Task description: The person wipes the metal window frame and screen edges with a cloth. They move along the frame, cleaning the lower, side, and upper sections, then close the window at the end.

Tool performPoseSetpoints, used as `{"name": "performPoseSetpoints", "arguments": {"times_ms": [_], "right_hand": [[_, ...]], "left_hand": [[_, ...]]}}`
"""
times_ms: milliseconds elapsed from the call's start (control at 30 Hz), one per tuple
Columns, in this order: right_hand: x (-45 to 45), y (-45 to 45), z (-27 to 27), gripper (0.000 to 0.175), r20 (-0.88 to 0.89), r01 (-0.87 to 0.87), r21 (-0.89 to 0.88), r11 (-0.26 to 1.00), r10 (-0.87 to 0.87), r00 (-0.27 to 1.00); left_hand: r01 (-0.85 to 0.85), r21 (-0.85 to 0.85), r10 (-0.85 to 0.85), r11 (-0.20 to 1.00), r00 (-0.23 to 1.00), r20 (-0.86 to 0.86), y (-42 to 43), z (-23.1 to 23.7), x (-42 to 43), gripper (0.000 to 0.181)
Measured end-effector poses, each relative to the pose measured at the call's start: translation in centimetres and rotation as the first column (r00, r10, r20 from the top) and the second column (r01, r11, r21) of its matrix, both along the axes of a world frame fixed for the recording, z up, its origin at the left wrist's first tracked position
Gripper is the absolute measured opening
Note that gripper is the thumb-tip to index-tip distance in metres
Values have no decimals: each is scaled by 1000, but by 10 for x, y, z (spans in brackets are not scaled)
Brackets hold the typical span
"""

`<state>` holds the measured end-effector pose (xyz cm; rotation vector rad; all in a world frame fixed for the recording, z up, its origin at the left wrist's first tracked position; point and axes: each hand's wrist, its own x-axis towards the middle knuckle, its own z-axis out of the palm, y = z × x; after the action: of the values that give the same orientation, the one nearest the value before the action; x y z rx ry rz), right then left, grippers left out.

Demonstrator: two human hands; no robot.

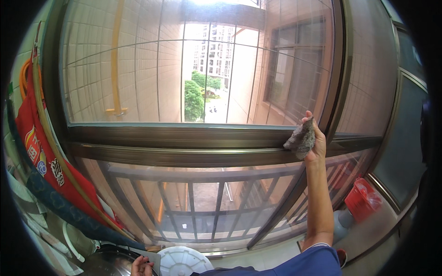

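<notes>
A grey, fuzzy cleaning cloth is held in my right hand, which reaches up to the lower right corner of the upper window. The cloth lies at the brown metal window frame, by the edge of the glass pane. My left hand is low at the bottom edge, fingers curled, near a grey flat edge and a dark round lid; whether it holds anything is hidden.
Red aprons and a blue patterned cloth hang at the left. A white round lid is below. A red bin and a grey gas cylinder stand at the right. Metal bars show behind the lower glass.
</notes>
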<state>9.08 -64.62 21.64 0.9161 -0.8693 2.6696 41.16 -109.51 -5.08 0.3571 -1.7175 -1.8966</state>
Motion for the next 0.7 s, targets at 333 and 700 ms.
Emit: {"name": "performPoseSetpoints", "arguments": {"times_ms": [333, 700], "right_hand": [[34, -2, 63, 25, -176, 398, -66, 915, -403, 898], [16, -11, 1, 25, -783, 945, 323, -55, -577, 234]], "left_hand": [[1, 0, -1, 1000, 999, 37, 10, 5, -6, 33], [52, -7, -52, 999, 998, 45, 25, 10, -17, 31]]}}
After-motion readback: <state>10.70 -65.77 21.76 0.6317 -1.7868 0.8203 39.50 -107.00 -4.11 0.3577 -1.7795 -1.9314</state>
